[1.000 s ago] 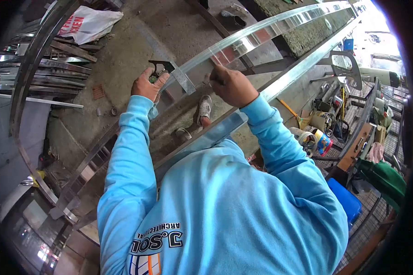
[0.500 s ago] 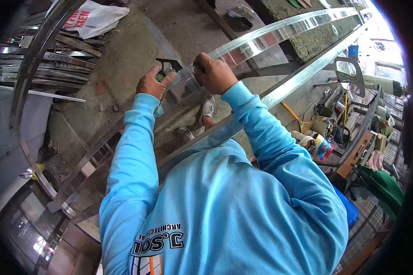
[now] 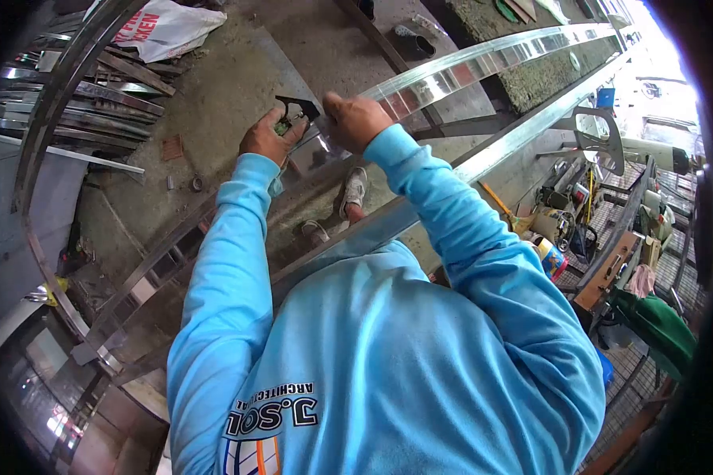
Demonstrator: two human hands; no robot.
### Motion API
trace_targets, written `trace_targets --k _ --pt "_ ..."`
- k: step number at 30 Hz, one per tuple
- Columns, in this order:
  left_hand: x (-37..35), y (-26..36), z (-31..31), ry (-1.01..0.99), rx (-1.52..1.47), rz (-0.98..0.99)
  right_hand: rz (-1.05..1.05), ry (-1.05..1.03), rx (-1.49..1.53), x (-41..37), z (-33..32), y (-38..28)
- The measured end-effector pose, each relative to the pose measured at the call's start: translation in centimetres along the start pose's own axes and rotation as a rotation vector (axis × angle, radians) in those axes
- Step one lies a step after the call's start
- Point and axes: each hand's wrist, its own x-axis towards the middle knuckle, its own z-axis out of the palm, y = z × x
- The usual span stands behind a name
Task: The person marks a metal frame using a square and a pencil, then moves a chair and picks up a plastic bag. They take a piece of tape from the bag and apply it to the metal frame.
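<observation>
A long curved metal frame [image 3: 428, 85] with shiny panels runs from the upper right down past both hands. My left hand [image 3: 272, 136] is curled at the frame, with a small dark object [image 3: 297, 106] beside its thumb and fingertips; what it grips is too small to make out. Close to its right, my right hand [image 3: 355, 121] has its fingers bent together over the frame's edge, and their tips are hidden. A straight metal bar [image 3: 499, 148] passes beneath my right forearm, near my body.
Stacked metal strips [image 3: 95, 111] and a white printed sack [image 3: 166, 32] lie at the upper left. On the right are a plastic chair [image 3: 598, 141], a broom [image 3: 499, 202], cans, a wooden box [image 3: 608, 271] and green cloth [image 3: 653, 328]. My shoes [image 3: 355, 190] show below the frame.
My right hand has shifted slightly left and up, nearer my left hand. The dark object beside my left hand shows more clearly. The view has shifted slightly.
</observation>
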Motion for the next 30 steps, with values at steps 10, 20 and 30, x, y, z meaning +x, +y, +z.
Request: trace_targets --k 10,20,30 --pt "-2.5 -6.5 -4.4 -0.06 -0.048 -0.022 0.087 0.1 0.14 -13.9 -2.3 1.6" --pt "-6.1 -8.7 -7.1 -0.044 -0.161 -0.112 -0.038 0.087 0.342 -12.4 2.6 -5.4" --pt "-6.4 -7.6 -7.3 -0.097 -0.3 -0.239 -0.075 0.207 0.336 -2.9 5.7 -7.3"
